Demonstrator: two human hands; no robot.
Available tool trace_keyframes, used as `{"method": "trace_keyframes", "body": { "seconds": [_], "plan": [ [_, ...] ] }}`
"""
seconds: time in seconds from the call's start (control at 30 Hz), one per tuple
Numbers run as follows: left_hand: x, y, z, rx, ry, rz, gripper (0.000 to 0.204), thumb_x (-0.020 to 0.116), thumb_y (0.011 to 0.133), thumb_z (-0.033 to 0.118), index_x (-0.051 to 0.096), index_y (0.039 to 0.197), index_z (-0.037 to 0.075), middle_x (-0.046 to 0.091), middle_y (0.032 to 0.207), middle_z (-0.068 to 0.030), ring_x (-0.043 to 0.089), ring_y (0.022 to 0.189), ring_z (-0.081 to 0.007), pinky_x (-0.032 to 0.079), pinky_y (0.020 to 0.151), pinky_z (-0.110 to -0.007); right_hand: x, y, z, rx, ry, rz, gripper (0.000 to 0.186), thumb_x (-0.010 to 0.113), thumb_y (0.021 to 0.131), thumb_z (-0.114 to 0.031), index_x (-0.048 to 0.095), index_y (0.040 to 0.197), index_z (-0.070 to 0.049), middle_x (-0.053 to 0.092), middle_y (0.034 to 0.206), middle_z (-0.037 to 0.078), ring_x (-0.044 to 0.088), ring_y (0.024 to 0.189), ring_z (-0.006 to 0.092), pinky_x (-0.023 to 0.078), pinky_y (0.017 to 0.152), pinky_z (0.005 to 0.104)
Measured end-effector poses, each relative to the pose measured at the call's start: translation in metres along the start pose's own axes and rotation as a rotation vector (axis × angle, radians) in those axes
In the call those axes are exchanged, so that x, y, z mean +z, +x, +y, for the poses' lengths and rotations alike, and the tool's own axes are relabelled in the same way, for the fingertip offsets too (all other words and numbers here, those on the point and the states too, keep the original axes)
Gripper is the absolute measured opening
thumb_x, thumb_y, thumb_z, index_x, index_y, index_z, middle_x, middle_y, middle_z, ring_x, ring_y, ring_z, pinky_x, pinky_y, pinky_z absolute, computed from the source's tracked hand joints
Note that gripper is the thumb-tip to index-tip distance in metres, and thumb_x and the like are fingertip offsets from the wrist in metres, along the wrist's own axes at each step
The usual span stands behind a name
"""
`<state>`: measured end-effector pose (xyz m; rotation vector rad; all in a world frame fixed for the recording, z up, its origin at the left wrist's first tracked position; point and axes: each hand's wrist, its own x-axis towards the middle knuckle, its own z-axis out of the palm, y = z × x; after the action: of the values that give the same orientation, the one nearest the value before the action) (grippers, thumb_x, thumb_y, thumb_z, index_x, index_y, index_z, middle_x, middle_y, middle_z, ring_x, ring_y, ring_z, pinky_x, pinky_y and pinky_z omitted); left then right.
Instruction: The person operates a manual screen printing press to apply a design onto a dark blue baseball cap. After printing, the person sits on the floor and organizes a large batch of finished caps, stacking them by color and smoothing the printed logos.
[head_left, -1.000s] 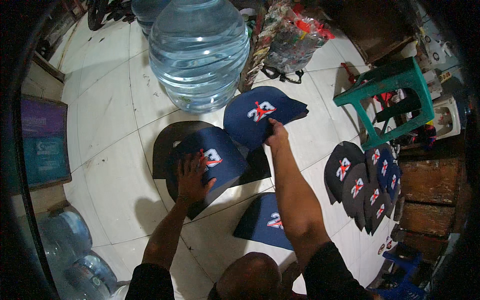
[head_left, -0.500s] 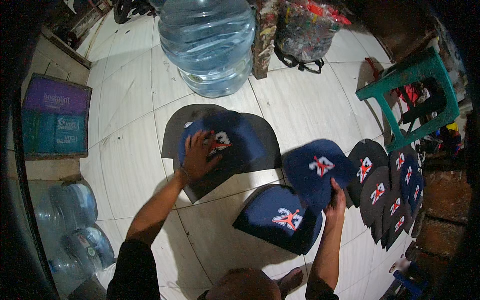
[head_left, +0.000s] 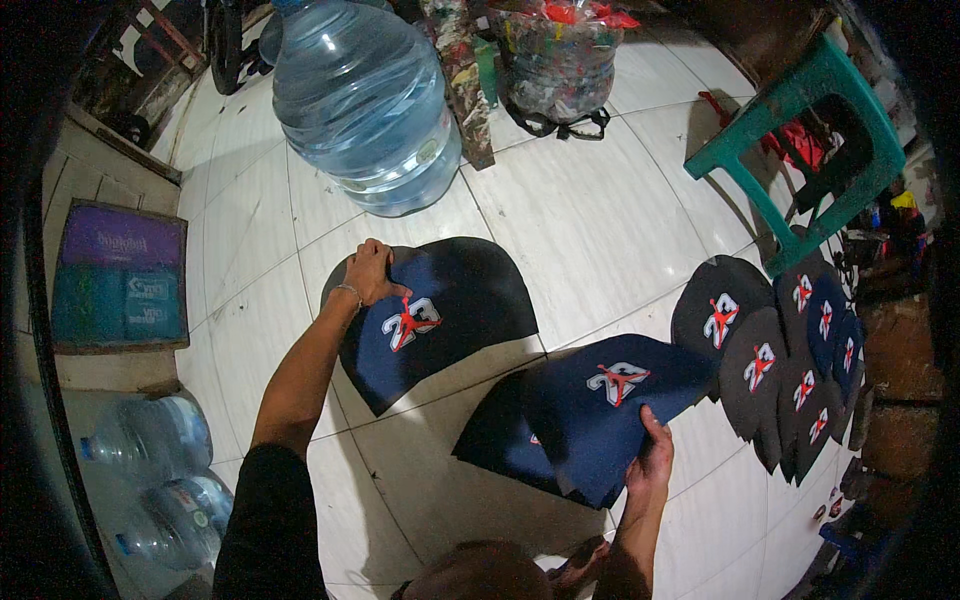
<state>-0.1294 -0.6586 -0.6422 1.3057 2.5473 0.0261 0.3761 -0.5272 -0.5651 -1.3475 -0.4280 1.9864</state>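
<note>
Dome-shaped fabric pieces with white-and-red printed emblems lie on the tiled floor. My left hand (head_left: 370,275) pinches the upper left edge of a navy fabric piece (head_left: 375,355), which lies over black fabric pieces (head_left: 480,285). With the thumb on top, my right hand (head_left: 652,455) grips the lower right edge of another navy fabric piece (head_left: 580,425). That piece is over a near stack of dark pieces (head_left: 495,425), covering most of the emblem there. Its right tip reaches the overlapping printed pieces (head_left: 755,370) at the right.
Large clear water bottles stand at the back (head_left: 365,120) and lie at the left (head_left: 150,440). A purple-and-teal panel (head_left: 120,275) is on the left. Behind the pieces are a wooden post (head_left: 465,90) and a filled plastic bag (head_left: 560,70). A green plastic stool (head_left: 735,180) is at right.
My right hand has brought its navy piece left and nearer, over the near stack. My left hand has gone from lying flat on a navy piece to pinching its edge. The view has shifted.
</note>
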Motion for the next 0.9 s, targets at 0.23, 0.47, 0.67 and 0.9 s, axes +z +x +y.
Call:
{"method": "trace_keyframes", "body": {
  "seconds": [0.23, 0.47, 0.67, 0.9],
  "plan": [
    [-0.016, -0.007, 0.027, -0.048, 0.082, -0.016, 0.090, 0.087, 0.050, 0.057, 0.055, 0.116, 0.006, 0.051, 0.122, -0.0138, 0.047, 0.119, -0.0317, 0.039, 0.095, -0.055, -0.003, -0.006, 0.016, 0.040, 0.027, -0.006, 0.032, 0.069, 0.084, -0.007, 0.057, 0.113, -0.002, 0.066, 0.104, 0.013, 0.066, 0.088, 0.0287, 0.056, 0.078, 0.0446],
    [-0.014, -0.002, 0.017, -0.088, 0.002, -0.073, 0.093, 0.084, 0.047, 0.065, 0.059, 0.114, 0.006, 0.056, 0.117, -0.0134, 0.048, 0.119, -0.0298, 0.036, 0.095, -0.053, 0.004, -0.006, 0.006, 0.012, -0.048, -0.064, 0.029, 0.066, 0.086, -0.009, 0.060, 0.113, 0.000, 0.068, 0.105, 0.014, 0.068, 0.089, 0.0262, 0.056, 0.084, 0.0416],
    [-0.003, -0.010, 0.009, -0.080, -0.036, -0.071, 0.082, 0.088, 0.050, 0.054, 0.064, 0.109, 0.002, 0.064, 0.104, -0.0158, 0.059, 0.104, -0.0310, 0.043, 0.088, -0.047, -0.003, -0.005, 0.008, -0.006, -0.060, -0.056, 0.028, 0.068, 0.085, -0.009, 0.061, 0.111, 0.000, 0.069, 0.103, 0.013, 0.068, 0.088, 0.0254, 0.056, 0.085, 0.0409],
    [-0.002, -0.015, -0.007, 0.004, -0.373, -0.076, 0.053, 0.088, 0.061, 0.032, 0.070, 0.102, 0.002, 0.070, 0.088, -0.0167, 0.067, 0.082, -0.0307, 0.051, 0.076, -0.037, 0.028, -0.011, 0.000, -0.070, -0.069, -0.108, 0.030, 0.071, 0.082, -0.005, 0.061, 0.109, -0.001, 0.069, 0.100, 0.011, 0.067, 0.084, 0.0244, 0.056, 0.080, 0.0389]
  ]
}}
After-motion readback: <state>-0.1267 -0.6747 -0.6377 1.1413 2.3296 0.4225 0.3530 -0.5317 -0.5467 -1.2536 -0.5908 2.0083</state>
